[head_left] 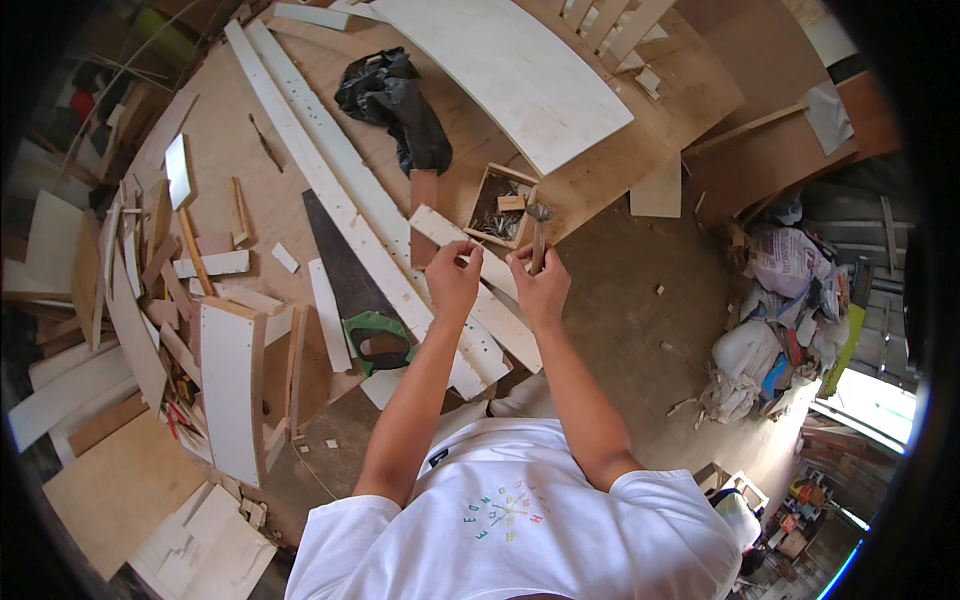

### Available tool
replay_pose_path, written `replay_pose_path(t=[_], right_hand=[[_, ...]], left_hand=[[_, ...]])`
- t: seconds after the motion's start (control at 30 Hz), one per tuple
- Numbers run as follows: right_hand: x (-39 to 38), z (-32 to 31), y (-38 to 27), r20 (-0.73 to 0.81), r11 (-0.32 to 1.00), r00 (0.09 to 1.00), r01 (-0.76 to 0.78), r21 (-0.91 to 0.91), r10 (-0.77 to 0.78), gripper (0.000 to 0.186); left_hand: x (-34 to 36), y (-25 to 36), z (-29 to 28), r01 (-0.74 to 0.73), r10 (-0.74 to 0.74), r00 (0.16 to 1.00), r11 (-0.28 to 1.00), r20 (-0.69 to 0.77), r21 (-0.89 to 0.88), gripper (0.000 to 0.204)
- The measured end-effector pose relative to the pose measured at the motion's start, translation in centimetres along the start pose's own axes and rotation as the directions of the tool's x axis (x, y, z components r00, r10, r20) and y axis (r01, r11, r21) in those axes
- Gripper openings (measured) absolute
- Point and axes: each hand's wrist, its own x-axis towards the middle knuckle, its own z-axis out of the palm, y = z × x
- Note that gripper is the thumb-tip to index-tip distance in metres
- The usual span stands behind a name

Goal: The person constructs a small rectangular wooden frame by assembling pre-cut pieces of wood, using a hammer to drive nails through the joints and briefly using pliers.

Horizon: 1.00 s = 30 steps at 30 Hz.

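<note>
My right hand is closed around a hammer, its metal head up and away from me. To its left, my left hand has thumb and fingers pinched together; whatever they hold is too small to make out. Both hands are above a narrow white board that slants down to the right. Just beyond them is a small wooden box with loose nails and a little wood block in it. A brown wood piece lies beside the box.
Long white boards run diagonally across the worktable. A green-handled handsaw lies left of them. Farther off are a black plastic bag and a wide white panel. Wood offcuts crowd the left; sacks lie at right.
</note>
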Motion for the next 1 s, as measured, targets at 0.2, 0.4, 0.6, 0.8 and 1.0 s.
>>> replay_pose_path(t=[0.2, 0.4, 0.6, 0.8, 1.0], right_hand=[[5.5, 0.6, 1.2, 0.078, 0.993, 0.991, -0.111, 0.051, 0.107, 0.027], [10.2, 1.6, 5.0, 0.195, 0.992, 0.981, 0.050, -0.117, -0.027, 0.025], [10.3, 0.3, 4.5, 0.228, 0.998, 0.972, 0.059, 0.006, -0.059, 0.022], [10.3, -0.3, 4.8, 0.260, 0.999, 0.966, -0.012, 0.037, 0.002, 0.021], [9.8, -1.6, 4.8, 0.258, 0.998, 0.966, -0.049, 0.044, 0.036, 0.022]], left_hand=[[3.1, 0.5, 4.4, -0.113, 0.117, 0.993, 0.920, 0.013, 0.374, 0.017], [3.6, 1.5, 6.2, -0.188, 0.140, 0.982, 0.805, 0.128, 0.562, 0.013], [3.3, 2.1, 7.9, -0.130, 0.043, 0.989, 0.704, 0.140, 0.699, 0.009], [3.4, 2.3, 8.8, -0.106, 0.038, 0.994, 0.648, 0.107, 0.754, 0.009], [3.7, 2.0, 8.3, -0.100, -0.009, 0.989, 0.689, 0.146, 0.718, 0.009]])
